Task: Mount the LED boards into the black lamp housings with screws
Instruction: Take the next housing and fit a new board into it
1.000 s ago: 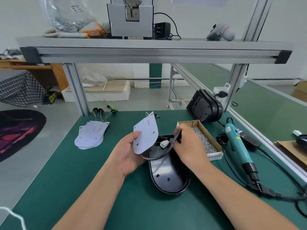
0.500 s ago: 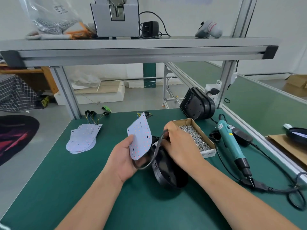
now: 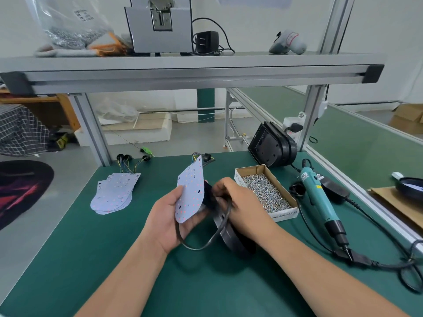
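Now the black lamp housing (image 3: 231,236), lying flat a second ago, is standing tipped on edge on the green mat (image 3: 91,259). The right hand (image 3: 238,202) is curling over its rim. The left hand (image 3: 167,220) is pinching the LED board (image 3: 191,193) upright beside it, so the board is likely still awaiting seating while the cable (image 3: 206,244) is being sorted.

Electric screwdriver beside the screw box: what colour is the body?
The electric screwdriver has a teal body, black at its tip end. It shows best in the head view.

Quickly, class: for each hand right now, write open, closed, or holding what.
Left hand: holding an LED board by its edge.
Right hand: gripping the black lamp housing, tipped up on its edge.
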Action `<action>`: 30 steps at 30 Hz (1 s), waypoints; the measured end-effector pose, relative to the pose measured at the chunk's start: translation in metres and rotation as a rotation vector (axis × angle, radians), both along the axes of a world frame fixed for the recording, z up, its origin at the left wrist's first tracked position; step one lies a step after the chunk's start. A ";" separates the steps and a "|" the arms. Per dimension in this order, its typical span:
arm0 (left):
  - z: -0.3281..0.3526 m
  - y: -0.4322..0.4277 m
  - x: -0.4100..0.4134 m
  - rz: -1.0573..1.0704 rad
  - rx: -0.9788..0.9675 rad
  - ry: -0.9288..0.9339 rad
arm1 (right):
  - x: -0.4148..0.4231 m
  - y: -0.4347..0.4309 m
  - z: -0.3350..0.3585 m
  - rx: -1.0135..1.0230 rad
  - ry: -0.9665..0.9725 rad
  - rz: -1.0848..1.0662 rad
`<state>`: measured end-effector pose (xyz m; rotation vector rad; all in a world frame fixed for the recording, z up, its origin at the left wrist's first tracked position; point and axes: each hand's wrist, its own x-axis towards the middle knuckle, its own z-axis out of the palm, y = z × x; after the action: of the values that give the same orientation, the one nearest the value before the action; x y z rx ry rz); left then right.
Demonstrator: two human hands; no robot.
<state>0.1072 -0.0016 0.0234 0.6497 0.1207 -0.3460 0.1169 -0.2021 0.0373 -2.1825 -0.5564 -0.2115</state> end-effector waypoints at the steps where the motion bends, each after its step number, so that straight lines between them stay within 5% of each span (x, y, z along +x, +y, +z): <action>1: 0.001 0.000 0.000 -0.011 0.004 0.004 | 0.000 -0.002 0.000 0.009 -0.002 -0.007; 9: 0.004 -0.008 -0.007 -0.091 0.140 -0.039 | 0.000 0.001 0.000 0.136 0.126 0.014; 13: 0.004 -0.008 -0.007 -0.078 0.221 -0.053 | 0.001 -0.010 0.004 0.045 0.088 0.076; 17: 0.009 -0.001 -0.005 -0.031 0.256 -0.026 | 0.003 -0.033 0.010 -0.294 -0.145 0.122; 22: 0.011 -0.001 -0.005 0.030 0.216 -0.045 | 0.005 -0.029 0.005 -0.066 -0.131 0.016; 25: 0.011 -0.008 -0.008 -0.017 0.249 -0.055 | 0.003 -0.015 -0.004 -0.117 -0.019 0.024; 30: 0.010 -0.008 -0.007 -0.001 0.292 -0.026 | 0.002 -0.030 0.013 -0.342 -0.092 0.173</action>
<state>0.1000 -0.0098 0.0335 0.9429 0.1475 -0.3235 0.1186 -0.2316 0.0498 -2.4445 -0.8831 -0.1310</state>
